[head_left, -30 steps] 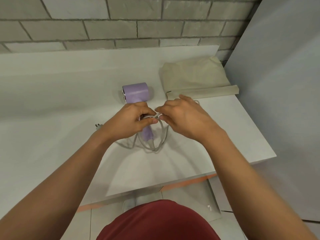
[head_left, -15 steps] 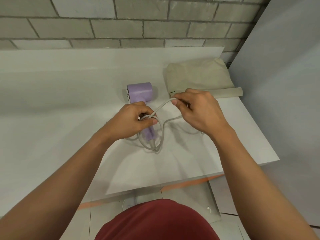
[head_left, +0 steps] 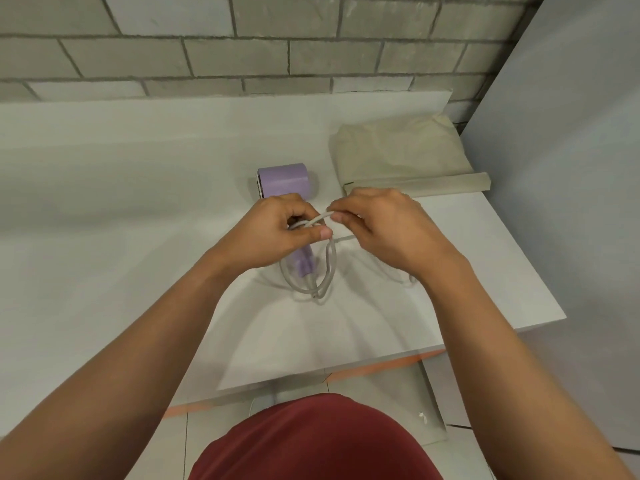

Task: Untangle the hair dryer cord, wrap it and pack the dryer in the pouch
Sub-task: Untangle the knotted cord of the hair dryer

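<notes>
Both bare forearms reaching forward, converging over the table, hands nearly touching. Left hand curled in a loose fist, thumb pressed across the fingers, clamping loops of cord. Right hand palm down, fingertips pinching a strand just beside the left knuckles.

Lilac dryer, looped cord, beige pouch

White table against grey brick wall; grey panel at right.
</notes>
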### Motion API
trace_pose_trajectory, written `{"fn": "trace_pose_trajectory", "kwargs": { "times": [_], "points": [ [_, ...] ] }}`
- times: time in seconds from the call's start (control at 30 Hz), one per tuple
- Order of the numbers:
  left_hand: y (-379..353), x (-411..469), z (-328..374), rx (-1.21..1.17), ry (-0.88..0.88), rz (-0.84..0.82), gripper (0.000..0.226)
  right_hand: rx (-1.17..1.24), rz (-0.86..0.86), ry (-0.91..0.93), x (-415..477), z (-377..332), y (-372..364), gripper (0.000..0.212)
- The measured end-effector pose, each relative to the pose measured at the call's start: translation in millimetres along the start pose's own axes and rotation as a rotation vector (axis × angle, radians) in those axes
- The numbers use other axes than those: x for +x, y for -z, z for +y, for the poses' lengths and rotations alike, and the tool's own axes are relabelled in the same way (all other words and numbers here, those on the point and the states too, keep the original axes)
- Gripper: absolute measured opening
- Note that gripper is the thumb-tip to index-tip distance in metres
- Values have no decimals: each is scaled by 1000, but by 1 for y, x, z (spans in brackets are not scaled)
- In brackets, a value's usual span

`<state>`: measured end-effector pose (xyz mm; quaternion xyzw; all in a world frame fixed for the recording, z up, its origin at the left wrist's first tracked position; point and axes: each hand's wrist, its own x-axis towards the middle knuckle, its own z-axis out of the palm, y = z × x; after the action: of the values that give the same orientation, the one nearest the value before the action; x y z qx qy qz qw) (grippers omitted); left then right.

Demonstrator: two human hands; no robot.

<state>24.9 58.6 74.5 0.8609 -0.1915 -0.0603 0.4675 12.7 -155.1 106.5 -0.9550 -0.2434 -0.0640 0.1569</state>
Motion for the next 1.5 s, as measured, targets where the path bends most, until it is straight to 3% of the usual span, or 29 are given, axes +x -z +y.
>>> {"fn": "trace_pose_trajectory", "kwargs": {
  "times": [0.17, 0.4, 0.5, 0.7, 0.77, 0.83, 0.87, 0.93, 1.03, 1.3, 1.4, 1.5],
  "points": [
    [10, -6, -10, -145, 93, -116, 11, 56, 194, -131, -1, 20, 11, 24],
    [15, -1, -13, -112, 73, -163, 7, 175, 482, -337, -6, 25, 30, 25],
    [18, 2, -14, -109, 76, -109, 5, 155, 354, -396, -8, 25, 35, 21],
    [24, 4, -15, -96, 51, -136, 7, -28, -142, -484, -12, 27, 22, 22],
    [27, 5, -15, -87, 45, -153, 7, -78, -190, -449, -11, 20, 15, 56],
    [29, 6, -15, -64, 38, -179, 8, -95, -60, -287, -6, 3, 8, 90],
    [30, 6, -13, -55, 28, -189, 6, -99, 3, -174, -3, -6, 4, 92],
    [31, 8, -11, -45, -1, -192, 6, -134, 33, -9, 4, -18, -4, 71],
    [31, 10, -12, -66, -16, -180, 10, -144, 39, 3, 12, -22, -7, 29],
    [32, 7, -18, -350, 67, -244, 14, 196, 265, -115, -13, 17, 26, 20],
    [27, 11, -16, -376, 92, -230, 21, 312, 347, -120, -24, 21, 33, 17],
    [17, 10, -13, -322, 146, -159, 14, 524, 477, -142, -32, 28, 48, 17]
  ]
}}
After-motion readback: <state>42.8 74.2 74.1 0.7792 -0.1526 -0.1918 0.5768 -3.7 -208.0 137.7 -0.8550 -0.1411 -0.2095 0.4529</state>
